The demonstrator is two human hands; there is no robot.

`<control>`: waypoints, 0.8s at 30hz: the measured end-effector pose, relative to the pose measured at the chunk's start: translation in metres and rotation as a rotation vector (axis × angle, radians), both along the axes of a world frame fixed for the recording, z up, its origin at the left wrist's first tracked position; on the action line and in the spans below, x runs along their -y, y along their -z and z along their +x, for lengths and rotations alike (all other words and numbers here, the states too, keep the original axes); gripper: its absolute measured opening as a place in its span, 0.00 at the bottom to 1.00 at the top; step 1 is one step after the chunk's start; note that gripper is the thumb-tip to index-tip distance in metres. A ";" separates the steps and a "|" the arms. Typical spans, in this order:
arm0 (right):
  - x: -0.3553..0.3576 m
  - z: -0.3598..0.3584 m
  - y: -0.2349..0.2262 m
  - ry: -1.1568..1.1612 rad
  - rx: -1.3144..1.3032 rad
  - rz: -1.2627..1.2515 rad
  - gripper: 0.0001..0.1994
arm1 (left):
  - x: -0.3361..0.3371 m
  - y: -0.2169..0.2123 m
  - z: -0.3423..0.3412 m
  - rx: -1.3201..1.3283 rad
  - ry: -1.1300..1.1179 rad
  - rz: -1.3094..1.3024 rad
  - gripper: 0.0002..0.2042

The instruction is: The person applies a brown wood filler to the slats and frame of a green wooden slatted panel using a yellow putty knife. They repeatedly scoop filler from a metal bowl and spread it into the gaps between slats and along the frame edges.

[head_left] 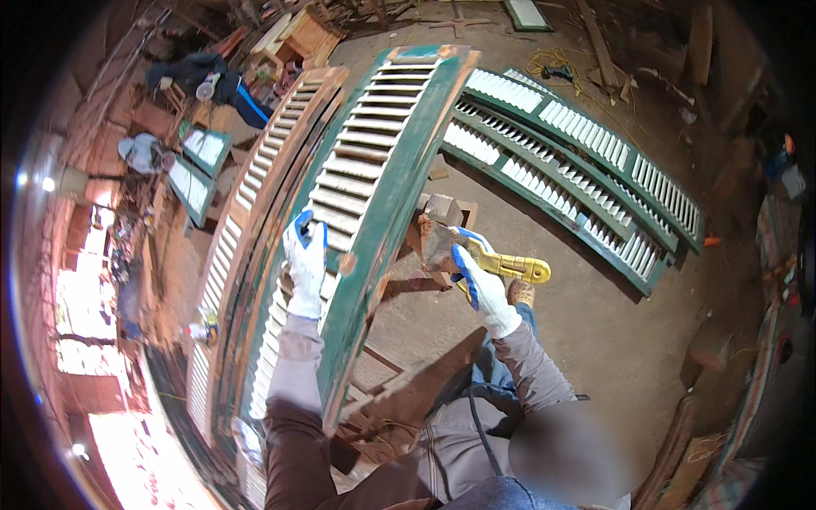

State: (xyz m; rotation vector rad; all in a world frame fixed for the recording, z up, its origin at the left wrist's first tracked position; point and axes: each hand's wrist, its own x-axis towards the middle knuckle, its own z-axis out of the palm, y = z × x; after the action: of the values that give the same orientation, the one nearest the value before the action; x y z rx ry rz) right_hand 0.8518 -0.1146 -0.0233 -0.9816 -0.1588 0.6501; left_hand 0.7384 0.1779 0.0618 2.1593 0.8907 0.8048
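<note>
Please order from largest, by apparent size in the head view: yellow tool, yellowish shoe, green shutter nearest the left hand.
1. Green shutter, by far
2. Yellow tool, in right hand
3. Yellowish shoe

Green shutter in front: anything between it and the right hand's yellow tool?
Wooden blocks appear between the right edge of the green shutter and the yellow tool in the right hand; whether they stand high enough to block it, I cannot tell.
</note>
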 end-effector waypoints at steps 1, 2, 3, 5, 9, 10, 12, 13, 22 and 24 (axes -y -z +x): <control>-0.001 0.011 0.007 0.022 -0.014 0.008 0.19 | -0.016 0.003 0.026 -0.138 0.031 0.181 0.21; 0.000 0.023 0.012 0.053 -0.015 0.008 0.19 | -0.013 -0.002 0.060 -0.169 0.070 0.144 0.21; 0.001 0.032 0.008 0.066 -0.018 0.019 0.20 | -0.033 0.007 0.081 -0.206 0.123 0.216 0.21; -0.003 0.050 0.023 0.114 0.027 0.040 0.21 | -0.064 0.014 0.127 -0.354 0.197 0.363 0.22; -0.001 0.098 0.048 0.233 -0.011 0.032 0.22 | -0.071 0.041 0.236 -0.473 0.291 0.455 0.26; -0.003 0.110 0.055 0.279 0.046 0.020 0.22 | -0.080 0.047 0.255 -0.524 0.326 0.539 0.28; -0.011 0.136 0.068 0.363 0.164 -0.008 0.22 | -0.098 0.065 0.285 -0.488 0.308 0.673 0.29; -0.013 0.150 0.073 0.380 0.190 -0.053 0.22 | -0.106 0.073 0.302 -0.528 0.252 0.641 0.31; -0.075 0.303 0.080 0.583 0.570 -0.249 0.19 | -0.079 0.066 0.333 -0.749 0.322 0.645 0.20; -0.094 0.316 0.074 0.566 0.556 -0.219 0.20 | -0.075 0.065 0.331 -0.588 0.212 0.632 0.20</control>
State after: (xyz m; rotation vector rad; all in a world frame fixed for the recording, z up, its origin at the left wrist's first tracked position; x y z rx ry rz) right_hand 1.1676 -0.0206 -0.0975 -1.3329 -0.2873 -0.1387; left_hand 1.0699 0.2532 -0.0034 3.0815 0.7071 0.3605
